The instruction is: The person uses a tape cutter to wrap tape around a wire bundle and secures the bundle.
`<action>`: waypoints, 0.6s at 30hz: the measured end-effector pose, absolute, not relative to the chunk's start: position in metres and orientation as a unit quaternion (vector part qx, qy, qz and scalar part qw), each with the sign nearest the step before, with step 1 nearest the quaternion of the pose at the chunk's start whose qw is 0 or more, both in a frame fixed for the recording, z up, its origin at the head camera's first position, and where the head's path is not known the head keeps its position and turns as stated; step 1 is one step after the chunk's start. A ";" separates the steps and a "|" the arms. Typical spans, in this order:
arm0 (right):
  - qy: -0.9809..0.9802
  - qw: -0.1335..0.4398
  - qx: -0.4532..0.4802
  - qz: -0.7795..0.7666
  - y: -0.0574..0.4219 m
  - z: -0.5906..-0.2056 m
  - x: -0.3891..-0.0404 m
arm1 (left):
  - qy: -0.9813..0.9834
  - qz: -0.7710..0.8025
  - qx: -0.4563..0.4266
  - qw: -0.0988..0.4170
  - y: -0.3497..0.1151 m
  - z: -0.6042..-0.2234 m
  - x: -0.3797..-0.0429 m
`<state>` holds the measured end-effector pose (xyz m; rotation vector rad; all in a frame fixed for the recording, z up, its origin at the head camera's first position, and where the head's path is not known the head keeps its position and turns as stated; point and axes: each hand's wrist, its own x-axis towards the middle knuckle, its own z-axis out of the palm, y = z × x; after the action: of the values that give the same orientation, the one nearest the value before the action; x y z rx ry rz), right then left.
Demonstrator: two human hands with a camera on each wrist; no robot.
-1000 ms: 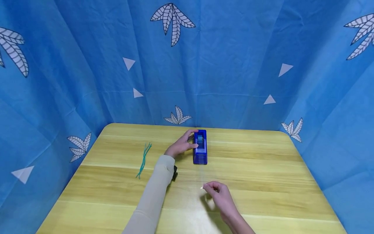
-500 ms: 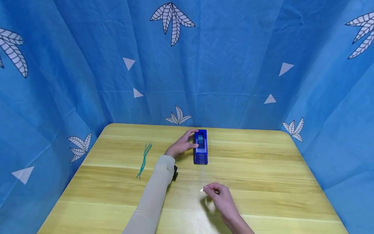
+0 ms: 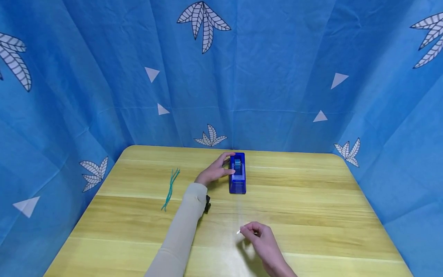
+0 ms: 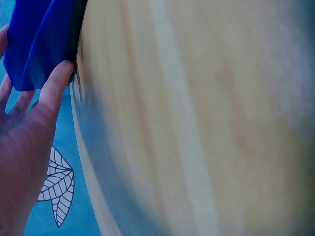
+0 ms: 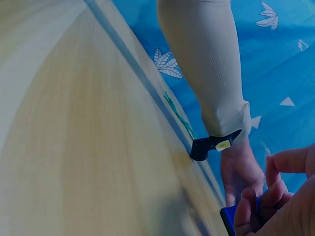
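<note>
A blue tape dispenser (image 3: 237,187) stands at the back middle of the table, a roll of tape (image 3: 237,164) inside it. My left hand (image 3: 214,172) grips it from the left side; in the left wrist view the thumb and fingers wrap the blue body (image 4: 42,44). From the dispenser's front a clear strip of tape (image 3: 240,209) stretches toward me. Its near end is pinched between thumb and forefinger of my right hand (image 3: 262,240), above the table. In the right wrist view the right hand (image 5: 290,206) partly covers the dispenser.
Several thin green strands (image 3: 170,190) lie in a loose bundle left of my left forearm. A black wrist mount (image 3: 207,205) sits under the left cuff. Blue patterned curtain (image 3: 277,77) encloses the wooden table (image 3: 311,200) at the back and sides.
My right hand has drawn a little closer to me, lengthening the strip of tape. The left hand and the tape dispenser stay in place.
</note>
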<state>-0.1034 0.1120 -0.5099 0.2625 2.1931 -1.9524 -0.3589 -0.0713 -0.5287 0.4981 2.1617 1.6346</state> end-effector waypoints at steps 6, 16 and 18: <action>0.738 0.102 0.080 -0.662 0.114 -0.509 -0.097 | 0.772 0.580 0.174 0.193 -0.072 -0.528 -0.358; 0.741 0.101 0.070 -0.660 0.116 -0.509 -0.090 | 0.772 0.581 0.172 0.195 -0.072 -0.529 -0.359; 0.744 0.104 0.066 -0.657 0.116 -0.509 -0.089 | 0.772 0.581 0.171 0.196 -0.072 -0.529 -0.359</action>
<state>-0.0887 0.1164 -0.5091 0.1941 2.1949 -1.9375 -0.3593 -0.0722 -0.5290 0.4789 2.1622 1.6266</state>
